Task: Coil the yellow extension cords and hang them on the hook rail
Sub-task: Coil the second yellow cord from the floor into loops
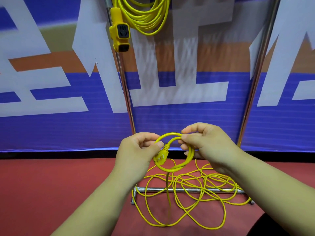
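head view: a loose yellow cord (196, 193) sprawls in tangled loops on the red floor (51, 184), lying across and in front of the base bar of a metal rack (187, 190). one strand rises from this tangle, in front of the rack's base bar, up to the hands.

above the rack's base and between its two upright posts, both hands hold a small loop (172, 169) made from the end of that cord. the left hand (136, 150) has its fingers (146, 136) curled, thumb and forefinger pinching the loop just above the yellow plug (162, 156), which hangs against the loop's left side. the right hand (208, 147) pinches the top of the loop between thumb and forefinger, its other fingers curled around the loop's right side.

behind the rack hangs a blue, white and orange banner (51, 82), down to the floor.

at the top of the rack, beside its left post, a second yellow cord (144, 17) hangs already coiled, though the hook that carries it is out of the picture. its yellow socket block (119, 29) dangles in front of that left post, black socket faces turned outward.
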`<state>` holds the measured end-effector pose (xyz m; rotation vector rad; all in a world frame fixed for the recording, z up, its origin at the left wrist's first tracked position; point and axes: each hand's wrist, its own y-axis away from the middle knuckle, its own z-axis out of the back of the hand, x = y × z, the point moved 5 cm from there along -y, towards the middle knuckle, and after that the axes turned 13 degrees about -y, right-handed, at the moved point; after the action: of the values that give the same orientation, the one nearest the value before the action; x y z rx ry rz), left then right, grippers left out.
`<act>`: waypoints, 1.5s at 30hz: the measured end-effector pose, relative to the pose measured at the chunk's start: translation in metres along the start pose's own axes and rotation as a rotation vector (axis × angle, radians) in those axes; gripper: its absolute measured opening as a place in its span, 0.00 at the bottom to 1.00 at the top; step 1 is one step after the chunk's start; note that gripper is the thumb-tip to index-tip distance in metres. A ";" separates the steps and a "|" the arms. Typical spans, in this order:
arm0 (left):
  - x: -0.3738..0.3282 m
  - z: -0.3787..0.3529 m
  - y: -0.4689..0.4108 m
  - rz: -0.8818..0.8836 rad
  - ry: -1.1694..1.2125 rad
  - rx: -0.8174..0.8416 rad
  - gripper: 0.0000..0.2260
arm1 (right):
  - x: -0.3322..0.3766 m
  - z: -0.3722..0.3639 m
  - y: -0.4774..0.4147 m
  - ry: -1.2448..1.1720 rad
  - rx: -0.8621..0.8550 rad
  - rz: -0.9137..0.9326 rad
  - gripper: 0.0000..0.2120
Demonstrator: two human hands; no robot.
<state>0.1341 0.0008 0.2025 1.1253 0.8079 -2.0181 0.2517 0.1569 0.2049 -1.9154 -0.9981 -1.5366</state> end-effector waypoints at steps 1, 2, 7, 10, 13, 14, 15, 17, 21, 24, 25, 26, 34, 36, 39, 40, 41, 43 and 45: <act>-0.001 0.000 0.000 -0.008 0.009 0.005 0.06 | -0.001 0.000 0.000 -0.007 0.011 -0.012 0.02; -0.003 0.000 0.000 -0.015 0.021 0.017 0.06 | -0.003 0.000 -0.001 -0.028 0.031 -0.041 0.03; -0.002 0.001 0.003 -0.025 0.017 0.043 0.06 | -0.008 0.002 0.001 -0.210 0.256 -0.347 0.11; -0.004 -0.002 0.005 -0.026 0.031 0.059 0.06 | -0.008 0.002 0.002 -0.226 0.351 -0.411 0.14; -0.010 -0.002 0.007 -0.043 0.081 0.058 0.06 | -0.011 0.004 -0.001 -0.278 0.266 -0.395 0.11; -0.012 -0.002 0.007 -0.048 0.094 0.060 0.06 | -0.012 0.005 -0.002 -0.294 0.223 -0.383 0.10; -0.013 -0.002 0.007 -0.050 0.105 0.064 0.06 | -0.012 0.005 -0.003 -0.310 0.194 -0.377 0.09; -0.014 -0.003 0.007 -0.053 0.125 0.082 0.07 | -0.011 0.005 -0.003 -0.342 0.171 -0.387 0.09; -0.015 -0.003 0.007 -0.073 0.118 0.140 0.06 | -0.008 0.002 0.002 -0.334 0.271 -0.487 0.13; -0.014 -0.002 0.007 -0.095 0.101 0.160 0.06 | -0.009 0.003 0.004 -0.274 0.335 -0.526 0.14; -0.015 -0.002 0.007 -0.106 0.103 0.160 0.06 | -0.009 0.004 0.004 -0.267 0.323 -0.516 0.14; -0.016 -0.002 0.008 -0.118 0.108 0.155 0.06 | -0.009 0.006 0.003 -0.263 0.299 -0.498 0.15; -0.010 0.006 0.000 -0.029 0.164 0.037 0.05 | 0.002 0.014 -0.007 -0.313 0.070 -0.116 0.09; -0.004 0.005 -0.003 0.055 0.203 0.030 0.04 | 0.010 0.017 -0.008 -0.316 0.052 -0.030 0.10; 0.008 0.006 -0.007 0.194 0.262 0.021 0.06 | 0.018 0.021 -0.008 -0.290 0.046 0.054 0.09; 0.012 0.006 -0.009 0.238 0.300 0.019 0.07 | 0.020 0.021 -0.007 -0.289 0.054 0.067 0.09; 0.015 0.006 -0.010 0.275 0.344 0.022 0.08 | 0.021 0.021 -0.007 -0.288 0.065 0.073 0.09; 0.018 0.005 -0.012 0.311 0.409 0.050 0.10 | 0.022 0.021 -0.006 -0.285 0.078 0.077 0.09; 0.019 0.004 -0.013 0.300 0.379 0.104 0.10 | 0.022 0.022 -0.006 -0.274 0.078 0.075 0.09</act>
<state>0.1148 0.0004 0.1896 1.6158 0.6703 -1.6363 0.2623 0.1825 0.2202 -2.1207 -1.0680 -1.1978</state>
